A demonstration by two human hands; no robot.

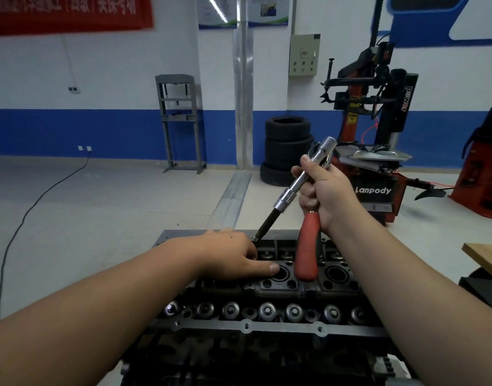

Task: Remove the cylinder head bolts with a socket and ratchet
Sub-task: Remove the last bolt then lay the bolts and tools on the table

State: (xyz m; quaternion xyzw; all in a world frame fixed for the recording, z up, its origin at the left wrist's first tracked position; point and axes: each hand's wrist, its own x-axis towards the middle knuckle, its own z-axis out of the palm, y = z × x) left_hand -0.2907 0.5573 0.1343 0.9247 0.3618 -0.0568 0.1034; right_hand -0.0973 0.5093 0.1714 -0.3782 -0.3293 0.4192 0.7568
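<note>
Right hand [327,190] clamped on ratchet [309,240], fingers curled round its upper part, above head [267,296]. Red handle hanging down over the head's middle; extension [295,185] slanting down-left, dark bit tip at the head's far edge. Left hand [228,254] resting on the head's far left part, palm down, fingers extended and loosely together, thumb beside a round bore. Behind the head: stacked tyres [288,146], tyre changer [375,129], grey press frame [180,121].

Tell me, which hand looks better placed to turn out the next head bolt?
Probably the right hand: its grip is already round the ratchet, whose dark bit slants down to the cylinder head. The left hand only rests there, holding nothing.
</note>
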